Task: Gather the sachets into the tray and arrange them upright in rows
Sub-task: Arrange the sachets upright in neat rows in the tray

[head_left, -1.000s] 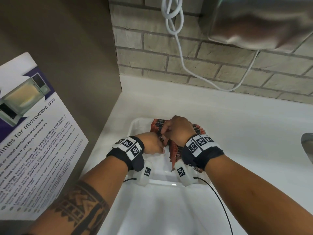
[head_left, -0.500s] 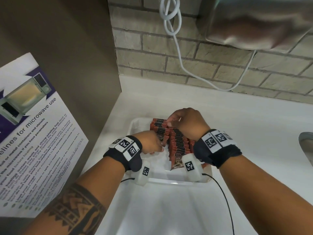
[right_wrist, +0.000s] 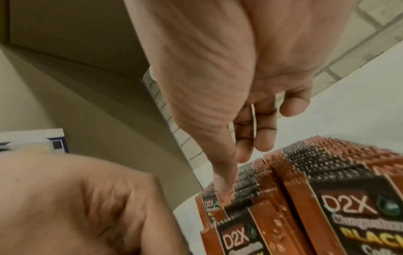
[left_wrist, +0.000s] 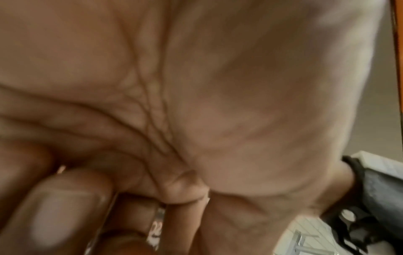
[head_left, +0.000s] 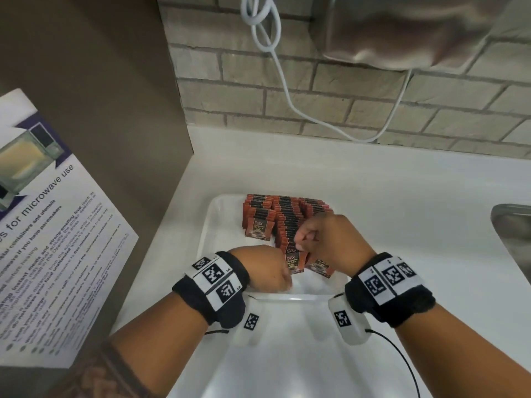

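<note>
Head view, listed by size: pale brick wall [head_left: 330, 90] at the back, with a brown panel [head_left: 94, 90] meeting it at the left; white countertop [head_left: 388, 191] running beneath both. A printed notice on microwave use [head_left: 51, 239], white with a purple band, hangs on the panel at left. A blurred silver wall-mounted appliance [head_left: 416, 33] sits at upper right, a looped white cable [head_left: 275, 67] trailing from it down the bricks. The curved edge of a steel sink [head_left: 514, 234] shows at far right. On the counter, a shallow white rectangular plastic tray [head_left: 212, 225]; inside it, orange-and-black foil sachets [head_left: 284, 219] marked D2X stand upright, packed face to back in rows that fill the tray's right and middle, with a shorter row at the far left of the pack. Both wrists carry black bands with square coded markers. The right hand [head_left: 327, 239] hovers over the near end of the rows, fingers curled; right wrist view shows its thumb tip pressed down on the serrated top edge of the nearest sachets [right_wrist: 250, 198], the other fingers [right_wrist: 259, 131] loosely bent and held clear above the pack. The left hand [head_left: 267, 268] sits low at the tray's near left, just beside the front sachet; left wrist view is filled by the palm [left_wrist: 218, 86], blurred, with fingers [left_wrist: 65, 207] curled inward and a sliver of printed foil between them, so it appears to pinch a sachet, though the picture is too soft to be sure.
</note>
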A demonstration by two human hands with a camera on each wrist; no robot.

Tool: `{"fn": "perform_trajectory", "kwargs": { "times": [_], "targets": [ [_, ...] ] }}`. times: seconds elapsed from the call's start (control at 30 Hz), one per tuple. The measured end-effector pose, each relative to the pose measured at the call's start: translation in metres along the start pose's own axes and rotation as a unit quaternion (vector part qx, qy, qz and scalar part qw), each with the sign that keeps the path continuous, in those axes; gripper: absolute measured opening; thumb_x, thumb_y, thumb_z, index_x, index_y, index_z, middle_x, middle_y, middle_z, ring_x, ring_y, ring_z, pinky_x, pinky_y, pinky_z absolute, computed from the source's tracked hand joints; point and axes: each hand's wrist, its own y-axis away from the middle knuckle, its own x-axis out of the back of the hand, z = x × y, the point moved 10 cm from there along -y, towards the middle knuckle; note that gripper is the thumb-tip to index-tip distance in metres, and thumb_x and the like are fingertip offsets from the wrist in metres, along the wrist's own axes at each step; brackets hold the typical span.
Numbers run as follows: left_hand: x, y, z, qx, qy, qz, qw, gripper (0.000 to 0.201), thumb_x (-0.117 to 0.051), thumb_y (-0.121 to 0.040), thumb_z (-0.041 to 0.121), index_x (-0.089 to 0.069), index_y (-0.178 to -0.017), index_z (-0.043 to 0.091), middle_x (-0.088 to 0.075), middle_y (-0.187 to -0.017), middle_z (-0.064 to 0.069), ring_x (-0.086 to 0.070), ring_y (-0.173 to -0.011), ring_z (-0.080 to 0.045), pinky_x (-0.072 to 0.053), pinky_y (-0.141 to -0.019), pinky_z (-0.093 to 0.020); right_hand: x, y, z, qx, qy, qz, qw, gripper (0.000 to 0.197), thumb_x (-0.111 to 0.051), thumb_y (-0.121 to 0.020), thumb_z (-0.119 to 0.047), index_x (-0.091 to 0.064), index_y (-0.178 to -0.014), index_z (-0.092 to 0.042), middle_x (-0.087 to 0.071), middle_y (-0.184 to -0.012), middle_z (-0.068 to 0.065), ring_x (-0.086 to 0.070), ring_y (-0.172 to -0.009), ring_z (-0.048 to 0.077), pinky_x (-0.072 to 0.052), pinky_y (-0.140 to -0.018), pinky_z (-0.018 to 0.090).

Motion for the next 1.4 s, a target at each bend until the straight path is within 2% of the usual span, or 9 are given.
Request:
{"fn": "perform_trajectory", "kwargs": {
  "times": [0.07, 0.13, 0.3, 0.43, 0.6, 0.77, 0.87, 1.03, 1.4],
  "targets": [
    [-0.006, -0.006, 0.01, -0.005, -0.032, -0.02, 0.999, 0.039, -0.047, -0.102, 0.025, -0.066, -0.136, 0.023, -0.061, -0.142, 0.003, -0.055, -0.128, -0.02, -0.041, -0.11, -0.03, -0.006, 0.0, -0.003, 0.001, 0.022, -0.012, 1.0, 0.009, -0.079, -0.079, -0.025, -0.075, -0.082, -0.033, -0.061, -0.08, -0.019, -0.058, -0.079, 0.002, -0.052, -0.081, 0.035],
    [-0.01, -0.012, 0.014, 0.0, -0.057, -0.032, 0.998, 0.041, -0.045, -0.104, 0.025, -0.059, -0.143, 0.021, -0.054, -0.15, -0.001, -0.05, -0.134, -0.022, -0.038, -0.111, -0.031, -0.008, 0.001, -0.007, 0.005, 0.039, -0.018, 0.999, 0.009, -0.08, -0.079, -0.027, -0.076, -0.085, -0.032, -0.06, -0.083, -0.017, -0.058, -0.082, 0.005, -0.05, -0.082, 0.033],
    [-0.011, -0.02, 0.003, 0.035, -0.081, -0.034, 0.996, 0.041, -0.045, -0.102, 0.028, -0.061, -0.136, 0.011, -0.059, -0.14, -0.011, -0.054, -0.125, -0.028, -0.044, -0.108, -0.042, -0.01, 0.0, -0.013, 0.023, 0.074, -0.016, 0.997, 0.009, -0.078, -0.081, -0.024, -0.076, -0.086, -0.032, -0.056, -0.087, -0.016, -0.052, -0.081, 0.004, -0.039, -0.076, 0.024],
    [-0.007, -0.02, -0.002, 0.05, -0.075, -0.016, 0.996, 0.043, -0.046, -0.102, 0.031, -0.058, -0.139, 0.015, -0.058, -0.14, -0.009, -0.054, -0.124, -0.027, -0.045, -0.108, -0.04, -0.01, 0.0, -0.013, 0.031, 0.075, -0.009, 0.997, 0.013, -0.074, -0.082, -0.017, -0.076, -0.079, -0.03, -0.058, -0.083, -0.017, -0.055, -0.08, 0.004, -0.044, -0.076, 0.024],
    [-0.005, -0.021, -0.005, 0.054, -0.065, -0.002, 0.996, 0.048, -0.047, -0.102, 0.033, -0.052, -0.146, 0.016, -0.055, -0.145, -0.008, -0.052, -0.129, -0.026, -0.043, -0.11, -0.039, -0.011, 0.001, -0.012, 0.032, 0.073, -0.017, 0.997, 0.015, -0.071, -0.082, -0.015, -0.075, -0.076, -0.029, -0.059, -0.08, -0.018, -0.053, -0.077, 0.0, -0.039, -0.076, 0.021],
    [-0.005, -0.025, -0.007, 0.058, -0.063, 0.005, 0.996, 0.047, -0.048, -0.102, 0.035, -0.053, -0.144, 0.015, -0.057, -0.139, -0.011, -0.055, -0.121, -0.026, -0.042, -0.094, -0.031, -0.012, 0.0, -0.009, 0.026, 0.055, -0.019, 0.998, 0.016, -0.072, -0.082, -0.015, -0.074, -0.076, -0.03, -0.054, -0.074, -0.021, -0.05, -0.069, -0.003, -0.034, -0.066, 0.016],
    [-0.004, -0.025, -0.007, 0.062, -0.055, 0.013, 0.997, 0.045, -0.049, -0.101, 0.035, -0.055, -0.141, 0.014, -0.059, -0.137, -0.009, -0.056, -0.12, -0.025, -0.042, -0.091, -0.03, -0.011, -0.002, -0.006, 0.024, 0.042, -0.013, 0.999, 0.014, -0.075, -0.08, -0.017, -0.074, -0.076, -0.03, -0.054, -0.073, -0.021, -0.051, -0.07, -0.002, -0.039, -0.069, 0.02],
    [-0.003, -0.026, -0.006, 0.061, -0.04, 0.02, 0.997, 0.05, -0.05, -0.101, 0.034, -0.052, -0.149, 0.017, -0.051, -0.152, -0.004, -0.05, -0.135, -0.024, -0.04, -0.114, -0.036, 0.0, 0.0, 0.005, 0.011, 0.022, -0.001, 1.0, 0.009, -0.08, -0.079, -0.02, -0.075, -0.076, -0.028, -0.058, -0.071, -0.021, -0.056, -0.073, -0.001, -0.051, -0.078, 0.031],
    [0.002, -0.035, -0.016, 0.046, 0.005, 0.039, 0.998, 0.04, -0.053, -0.099, 0.032, -0.069, -0.123, 0.004, -0.067, -0.127, -0.015, -0.062, -0.118, -0.031, -0.049, -0.105, -0.046, 0.009, 0.007, 0.017, -0.012, 0.01, 0.008, 1.0, 0.01, -0.082, -0.076, -0.025, -0.074, -0.074, -0.03, -0.065, -0.077, -0.015, -0.06, -0.075, 0.002, -0.055, -0.078, 0.035]
  ]
}}
